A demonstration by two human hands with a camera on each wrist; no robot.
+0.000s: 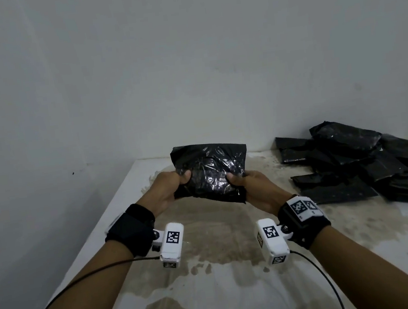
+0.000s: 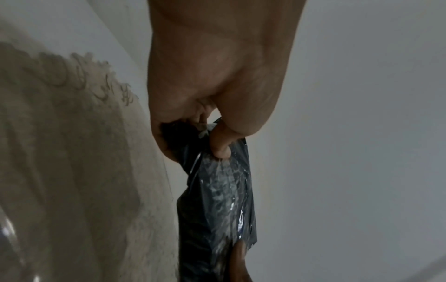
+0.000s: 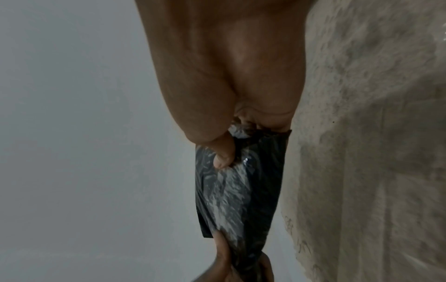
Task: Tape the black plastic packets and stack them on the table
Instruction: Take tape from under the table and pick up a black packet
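Both hands hold one black plastic packet (image 1: 210,171) up in the air above the middle of the table (image 1: 121,241), nearer its far edge and clear of its stained top. The left hand (image 1: 170,189) grips the packet's left side, thumb on the facing side and fingers curled behind; the right hand (image 1: 249,183) grips the right side the same way. In the wrist views each thumb presses into the crinkled film close to the packet's side edge, so most of the packet spans between the two grips. This looks like the handling step: a packet being readied for taping, or carried for stacking. No tape shows on it or anywhere in view, so I cannot tell which. The heap of black packets (image 1: 363,163) lies at the table's far right corner, well apart from the held one. Stacking would call for a carry rightward and a flat set-down.
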